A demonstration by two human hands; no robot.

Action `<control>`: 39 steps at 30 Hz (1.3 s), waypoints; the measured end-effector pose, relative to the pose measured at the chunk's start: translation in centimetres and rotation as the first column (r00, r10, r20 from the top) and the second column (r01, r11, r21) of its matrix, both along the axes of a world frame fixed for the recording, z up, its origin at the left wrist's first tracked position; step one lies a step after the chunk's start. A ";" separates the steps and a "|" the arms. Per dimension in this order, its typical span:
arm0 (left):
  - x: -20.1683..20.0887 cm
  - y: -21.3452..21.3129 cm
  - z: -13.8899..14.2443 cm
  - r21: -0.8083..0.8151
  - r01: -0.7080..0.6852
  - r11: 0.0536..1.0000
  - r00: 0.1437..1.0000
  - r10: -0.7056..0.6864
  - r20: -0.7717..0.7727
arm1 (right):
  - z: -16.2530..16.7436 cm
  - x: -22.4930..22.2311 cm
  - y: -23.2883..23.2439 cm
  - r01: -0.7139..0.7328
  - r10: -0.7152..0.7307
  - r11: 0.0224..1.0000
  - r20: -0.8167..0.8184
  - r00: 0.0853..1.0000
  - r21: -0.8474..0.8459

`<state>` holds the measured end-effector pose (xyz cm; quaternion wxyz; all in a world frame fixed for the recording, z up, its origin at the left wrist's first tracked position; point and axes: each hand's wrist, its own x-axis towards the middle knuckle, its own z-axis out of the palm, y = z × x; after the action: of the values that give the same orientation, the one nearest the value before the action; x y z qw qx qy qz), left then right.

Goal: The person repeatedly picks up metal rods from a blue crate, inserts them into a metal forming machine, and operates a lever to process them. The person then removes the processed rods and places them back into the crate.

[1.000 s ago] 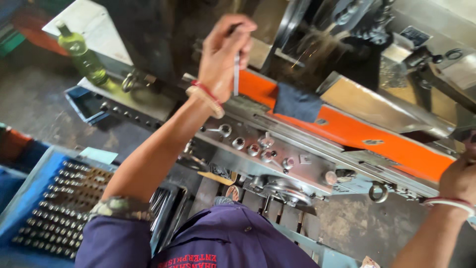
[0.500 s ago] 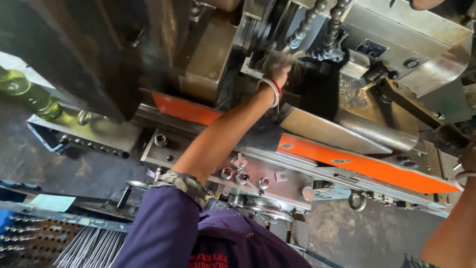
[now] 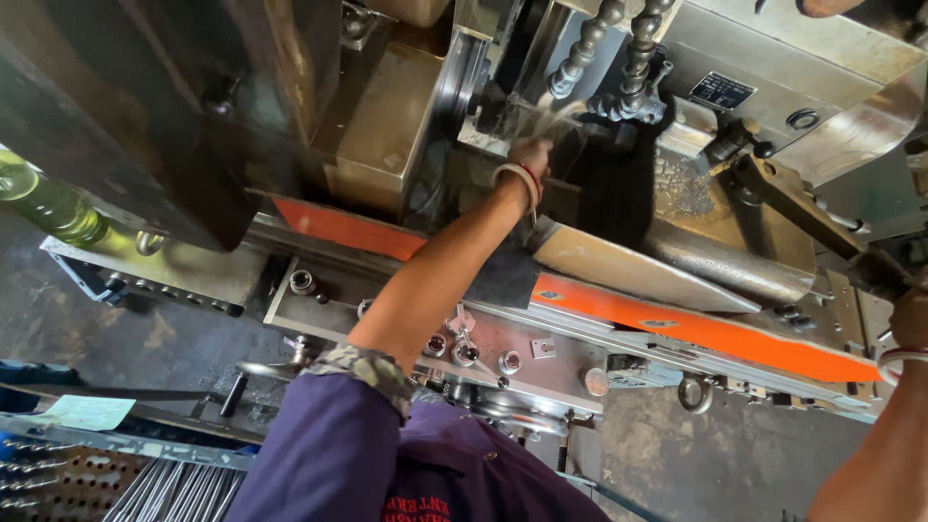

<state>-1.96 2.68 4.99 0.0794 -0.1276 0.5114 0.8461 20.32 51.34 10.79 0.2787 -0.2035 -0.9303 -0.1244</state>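
Nearest the camera, at the bottom left corner of the view, thin steel rods (image 3: 179, 493) lie bundled beside a perforated tray (image 3: 39, 474), with a pale green paper slip (image 3: 85, 412) resting on the rack edge above them. Beyond the purple sleeve, the machine's front apron (image 3: 503, 348) carries a row of round knobs and bolts, and an orange strip (image 3: 696, 329) runs along its upper edge toward the right.

The left hand (image 3: 530, 159) reaches deep into the work zone behind that strip, up against the grinding wheel housing (image 3: 483, 87), under two segmented coolant hoses (image 3: 585, 48). Motion blur hides the fingers, so I cannot tell how far they are closed; something thin and shiny seems to be at the fingertips, but it is not clear. The right hand (image 3: 909, 319) sits at the right edge, wrapped closed on a dark lever handle (image 3: 875, 274).

Working this close to the wheel, it would be wise to keep the wrist bangles and fingers clear of the wheel face and to steady the forearm on the guard.

A small dark rectangular nameplate (image 3: 721, 91) sits on the grey casing at the far top right. A green glass bottle (image 3: 43, 203) stands at the machine's far left corner.
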 end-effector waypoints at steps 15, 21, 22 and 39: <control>-5.3 1.9 3.1 0.137 -0.244 0.960 0.926 0.189 0.326 | 0.1 0.8 2.6 -0.035 0.032 0.997 0.045 0.998 0.075; -6.8 2.6 1.5 0.268 -0.304 0.914 0.925 0.216 0.312 | -0.7 0.9 3.6 0.014 -0.018 0.995 0.036 0.999 0.098; -7.0 2.6 1.5 0.237 -0.288 0.928 0.921 0.201 0.333 | -0.7 1.0 3.6 0.026 -0.027 0.999 0.030 0.999 0.038; -5.9 1.7 -0.7 0.347 -0.069 0.935 0.974 -0.012 0.226 | -0.4 1.6 3.6 -0.253 0.259 0.961 -0.040 0.965 0.114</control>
<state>-7.82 4.37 4.30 0.1460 -0.2135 0.3372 0.9052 21.93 54.99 10.36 0.3284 -0.0697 -0.9327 -0.1317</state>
